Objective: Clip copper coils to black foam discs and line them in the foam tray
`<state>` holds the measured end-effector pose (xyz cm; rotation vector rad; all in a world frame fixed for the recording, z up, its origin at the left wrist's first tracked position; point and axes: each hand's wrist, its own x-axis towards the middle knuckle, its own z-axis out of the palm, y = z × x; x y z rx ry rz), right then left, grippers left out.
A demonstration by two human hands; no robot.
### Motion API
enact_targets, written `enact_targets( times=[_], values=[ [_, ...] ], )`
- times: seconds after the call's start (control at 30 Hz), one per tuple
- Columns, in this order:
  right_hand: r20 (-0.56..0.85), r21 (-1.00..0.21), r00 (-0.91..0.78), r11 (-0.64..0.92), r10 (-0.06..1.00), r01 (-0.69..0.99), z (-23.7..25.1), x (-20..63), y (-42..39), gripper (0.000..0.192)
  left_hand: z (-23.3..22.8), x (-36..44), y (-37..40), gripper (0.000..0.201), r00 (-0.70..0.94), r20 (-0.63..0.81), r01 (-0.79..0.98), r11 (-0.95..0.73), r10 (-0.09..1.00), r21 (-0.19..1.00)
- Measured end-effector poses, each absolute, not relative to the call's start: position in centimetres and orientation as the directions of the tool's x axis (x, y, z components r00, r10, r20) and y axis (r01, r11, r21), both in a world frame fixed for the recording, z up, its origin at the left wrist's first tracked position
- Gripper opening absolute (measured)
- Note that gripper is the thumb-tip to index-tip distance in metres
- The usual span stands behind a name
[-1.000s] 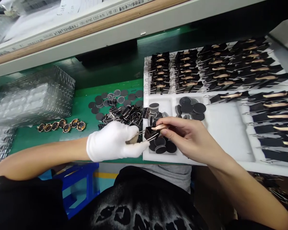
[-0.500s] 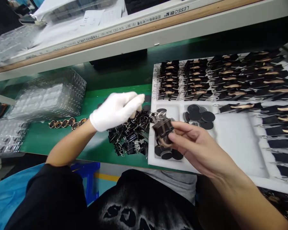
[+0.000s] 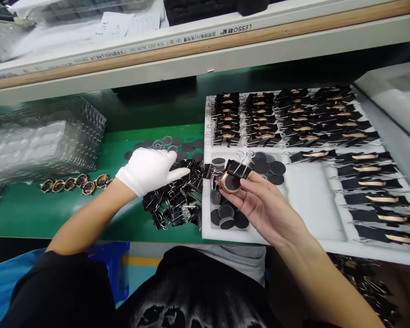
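Observation:
My bare right hand (image 3: 259,196) pinches a round rose-gold watch case (image 3: 231,182) with a dark face, held above the white foam tray. A black binder clip (image 3: 238,168) is clamped on the case's upper edge, wire handles pointing up. Another black clip (image 3: 209,171) appears at the case's left side; whether it grips the case I cannot tell. My left hand (image 3: 150,171), in a white glove, hovers over the left part of a heap of black binder clips (image 3: 176,205). Its thumb stretches out apart from the fingers, whose tips are partly hidden. Nothing shows in it.
The foam tray (image 3: 314,200) carries rows of clipped watch cases (image 3: 261,116) and dark discs (image 3: 227,223). More discs (image 3: 187,146) lie behind the clip heap. At left are loose gold cases (image 3: 69,183) and stacked clear plastic trays (image 3: 54,141). A shelf edge (image 3: 191,64) crosses above.
The watch case has turned so its round face shows. My left hand has lowered toward the clip heap and its thumb has spread away from the fingers. The view has shifted right.

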<state>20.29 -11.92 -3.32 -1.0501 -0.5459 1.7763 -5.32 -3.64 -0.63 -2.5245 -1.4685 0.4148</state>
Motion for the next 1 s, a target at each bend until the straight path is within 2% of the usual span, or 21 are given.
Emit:
enact_targets(
  times=[0.17, 0.27, 0.4, 0.5, 0.6, 0.7, 0.77, 0.83, 0.93, 1.0],
  values=[
    [-0.378, -0.756, -0.155, -0.401, 0.913, -0.518, -3.7, 20.0, -11.9, 0.025, -1.2, -5.7, -3.9, 0.070, 0.456, -0.185, 0.807, -0.492, 0.870, -0.325],
    [-0.342, -0.747, -0.147, -0.363, 0.928, -0.556, -4.2, 19.8, -12.0, 0.026, -1.4, -5.3, -4.1, 0.067, 0.402, -0.200, 0.832, -0.447, 0.894, -0.328],
    [-0.304, -0.731, -0.131, -0.319, 0.944, -0.603, -4.6, 19.6, -12.1, 0.027, -1.7, -4.6, -4.2, 0.072, 0.340, -0.204, 0.863, -0.391, 0.918, -0.320],
    [-0.298, -0.716, -0.150, -0.325, 0.943, -0.618, -4.7, 19.4, -12.1, 0.028, -1.8, -4.5, -4.2, 0.066, 0.313, -0.186, 0.879, -0.359, 0.931, -0.313],
    [-0.294, -0.717, -0.192, -0.349, 0.936, -0.603, -4.7, 18.8, -11.9, 0.025, -1.1, -4.6, -4.2, 0.054, 0.270, -0.105, 0.915, -0.289, 0.957, -0.283],
    [-0.249, -0.751, -0.182, -0.308, 0.951, -0.583, -4.7, 17.9, -11.6, 0.029, 0.6, -4.7, -4.4, 0.039, 0.326, -0.061, 0.941, -0.330, 0.944, -0.074],
    [-0.208, -0.776, -0.161, -0.263, 0.965, -0.573, -4.7, 17.3, -11.4, 0.039, 1.8, -4.6, -4.6, 0.033, 0.454, -0.088, 0.889, -0.444, 0.887, 0.115],
    [-0.155, -0.797, -0.160, -0.219, 0.975, -0.563, -4.6, 16.6, -11.2, 0.045, 2.7, -4.4, -4.8, 0.031, 0.588, -0.106, 0.796, -0.549, 0.802, 0.255],
    [-0.048, -0.828, -0.083, -0.086, 0.995, -0.555, -4.4, 15.6, -11.2, 0.035, 3.1, -3.9, -5.1, 0.028, 0.683, -0.071, 0.678, -0.594, 0.727, 0.433],
    [0.008, -0.827, 0.071, 0.046, 0.997, -0.560, -4.3, 14.7, -11.2, 0.030, 2.7, -3.1, -5.4, 0.035, 0.641, 0.024, 0.600, -0.520, 0.767, 0.608]
  ],
)
